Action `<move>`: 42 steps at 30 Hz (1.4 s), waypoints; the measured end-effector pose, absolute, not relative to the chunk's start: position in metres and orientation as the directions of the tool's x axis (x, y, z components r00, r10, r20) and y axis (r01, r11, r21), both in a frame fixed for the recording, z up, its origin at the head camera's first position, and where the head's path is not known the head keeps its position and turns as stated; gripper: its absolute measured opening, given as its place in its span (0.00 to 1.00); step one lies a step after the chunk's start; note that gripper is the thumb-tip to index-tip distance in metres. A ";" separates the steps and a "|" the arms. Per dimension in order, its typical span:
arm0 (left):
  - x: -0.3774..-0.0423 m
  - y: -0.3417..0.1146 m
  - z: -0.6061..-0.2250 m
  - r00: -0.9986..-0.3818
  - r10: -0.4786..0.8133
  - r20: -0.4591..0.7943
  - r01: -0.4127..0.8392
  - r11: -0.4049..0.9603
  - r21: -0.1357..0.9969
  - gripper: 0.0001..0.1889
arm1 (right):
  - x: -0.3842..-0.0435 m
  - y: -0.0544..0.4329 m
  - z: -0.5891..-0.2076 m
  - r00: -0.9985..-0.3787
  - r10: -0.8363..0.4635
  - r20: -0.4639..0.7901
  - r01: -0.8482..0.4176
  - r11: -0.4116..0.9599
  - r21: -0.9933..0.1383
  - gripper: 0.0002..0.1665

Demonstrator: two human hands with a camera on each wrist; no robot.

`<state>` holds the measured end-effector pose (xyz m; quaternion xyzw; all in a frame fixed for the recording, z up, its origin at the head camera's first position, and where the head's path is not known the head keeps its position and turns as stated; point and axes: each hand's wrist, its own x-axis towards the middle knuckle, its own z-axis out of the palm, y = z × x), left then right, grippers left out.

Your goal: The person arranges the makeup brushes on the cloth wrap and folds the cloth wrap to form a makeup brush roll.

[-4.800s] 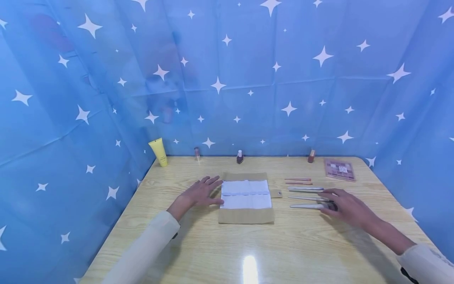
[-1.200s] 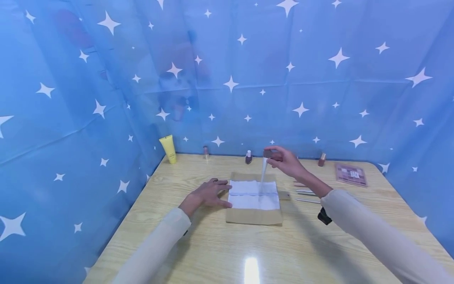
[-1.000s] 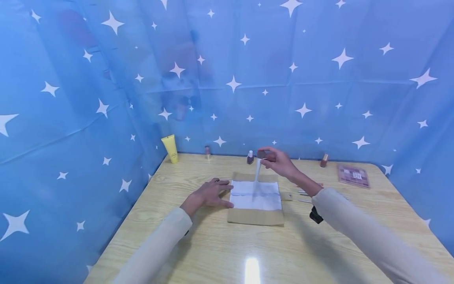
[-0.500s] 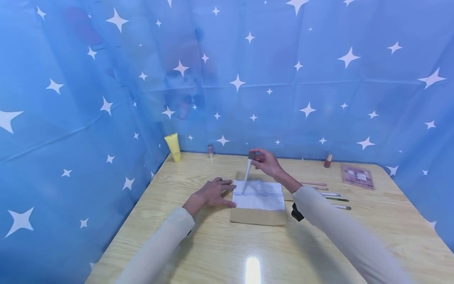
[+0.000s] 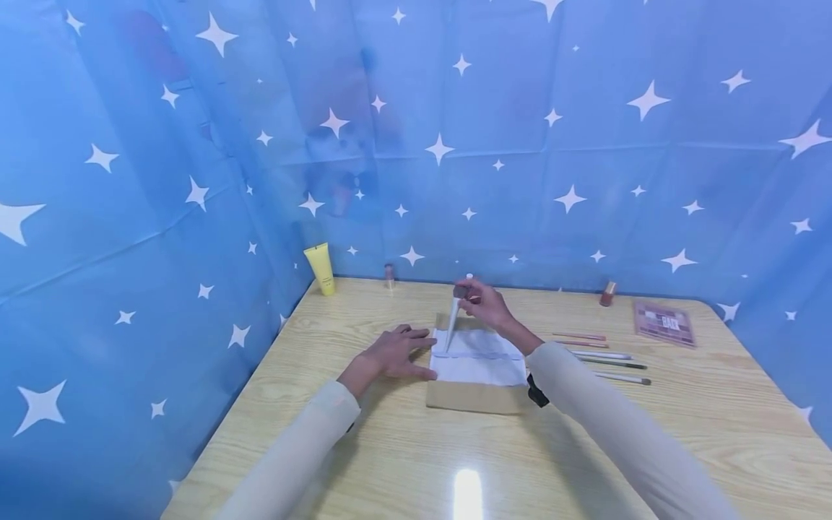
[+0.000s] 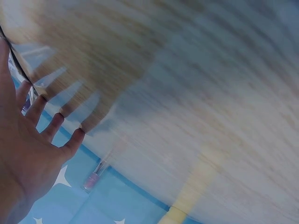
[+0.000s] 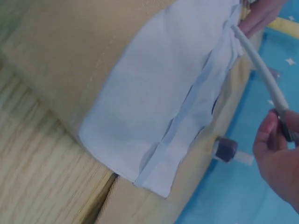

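A tan brush roll [image 5: 477,397] with a white pocketed lining [image 5: 484,370] lies unrolled mid-table. My left hand [image 5: 399,354] rests at its left edge, fingers spread; the left wrist view shows those fingers [image 6: 55,122] extended too. Just under its dark, bristled head, my right hand [image 5: 484,303] pinches a makeup brush [image 5: 452,321]. The brush tilts, handle downward, and its tip meets the seam near the lining's left end. In the right wrist view the pale handle [image 7: 264,72] reaches the pocket edge; whether the tip is inside, I cannot tell.
Right of the roll lie several thinner brushes [image 5: 604,354]. Along the back stand a yellow tube [image 5: 321,269], a small pinkish tube [image 5: 389,276] and a reddish-brown bottle [image 5: 607,295]. A makeup palette [image 5: 664,323] lies back right. A dark bottle [image 7: 226,149] is mostly behind my right hand.
My right hand took a thick brush from the row at right, carried it left over the roll and lowered its handle to the lining's left end. My left hand stayed at the roll's edge.
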<state>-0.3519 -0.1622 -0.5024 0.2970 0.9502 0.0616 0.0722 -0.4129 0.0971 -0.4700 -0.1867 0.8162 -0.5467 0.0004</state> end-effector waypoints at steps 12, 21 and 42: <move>-0.351 -0.164 -0.503 -0.813 0.572 -0.105 0.556 0.818 0.148 0.42 | -0.413 0.092 -0.476 -0.904 -0.412 0.116 -0.303 0.424 -0.854 0.25; -0.347 -0.165 -0.499 -0.809 0.577 -0.113 0.557 0.813 0.168 0.31 | -0.408 0.087 -0.481 -0.875 -0.481 -0.049 -0.219 0.483 -0.848 0.27; -0.347 -0.165 -0.498 -0.805 0.580 -0.124 0.559 0.812 0.168 0.33 | -0.391 0.088 -0.490 -0.784 -0.620 -0.035 -0.356 0.495 -0.793 0.24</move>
